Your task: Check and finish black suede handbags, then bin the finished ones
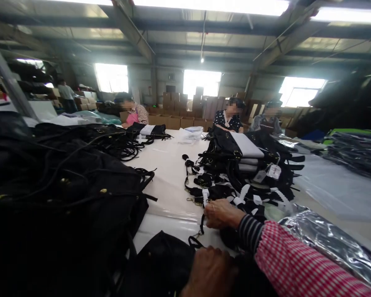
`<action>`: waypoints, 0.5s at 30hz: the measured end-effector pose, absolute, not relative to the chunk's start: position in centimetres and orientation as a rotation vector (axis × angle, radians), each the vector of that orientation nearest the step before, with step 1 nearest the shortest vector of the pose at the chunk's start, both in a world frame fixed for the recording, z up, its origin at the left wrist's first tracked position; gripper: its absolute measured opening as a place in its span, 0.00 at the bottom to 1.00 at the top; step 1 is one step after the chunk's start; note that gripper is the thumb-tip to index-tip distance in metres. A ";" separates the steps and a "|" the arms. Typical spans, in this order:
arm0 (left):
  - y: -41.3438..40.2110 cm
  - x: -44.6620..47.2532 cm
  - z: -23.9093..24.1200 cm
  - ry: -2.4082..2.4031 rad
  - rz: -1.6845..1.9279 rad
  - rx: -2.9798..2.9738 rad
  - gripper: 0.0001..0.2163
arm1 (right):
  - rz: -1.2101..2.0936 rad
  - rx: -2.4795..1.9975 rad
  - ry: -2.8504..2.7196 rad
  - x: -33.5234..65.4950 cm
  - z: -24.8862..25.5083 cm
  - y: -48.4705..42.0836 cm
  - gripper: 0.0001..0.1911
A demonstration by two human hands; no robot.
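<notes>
My right hand (221, 213), in a striped cuff and a red-checked sleeve, is closed on a black strap (200, 226) that hangs down toward a black bag (163, 264) at the near table edge. My left hand (210, 270) lies low in the view, fingers curled on the top of that bag. Just beyond my right hand lie more black straps with metal clasps and white paper wraps (205, 194).
A big heap of black bags (64, 185) fills the left. A stack of black bags with white tags (250, 161) stands mid-table on the white table cover (170, 173). Clear plastic sleeves (327, 239) lie right. Three seated people work at the far end; cardboard boxes (185, 103) behind.
</notes>
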State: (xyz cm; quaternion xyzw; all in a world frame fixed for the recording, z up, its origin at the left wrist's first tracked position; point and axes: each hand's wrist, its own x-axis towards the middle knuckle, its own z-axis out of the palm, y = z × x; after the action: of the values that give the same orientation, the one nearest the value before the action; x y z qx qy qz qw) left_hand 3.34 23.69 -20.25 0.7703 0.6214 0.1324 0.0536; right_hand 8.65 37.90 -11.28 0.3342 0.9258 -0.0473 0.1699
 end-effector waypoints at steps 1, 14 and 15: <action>24.8 3.1 -19.0 1.928 0.299 2.202 0.15 | -0.186 0.956 2.638 8.9 -10.3 38.8 0.10; 28.3 2.1 -25.2 2.018 0.723 2.279 0.15 | -0.185 1.397 2.706 6.2 -14.6 54.1 0.28; 28.4 1.9 -25.4 2.010 0.758 2.345 0.11 | -0.184 1.395 2.697 5.7 -15.3 54.3 0.29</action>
State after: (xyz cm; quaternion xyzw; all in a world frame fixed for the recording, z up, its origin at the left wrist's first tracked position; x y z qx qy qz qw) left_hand 1.87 28.35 -25.39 0.7372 0.6319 0.2383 -0.0193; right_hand 5.66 54.33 -15.28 0.4580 0.8855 -0.0605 0.0500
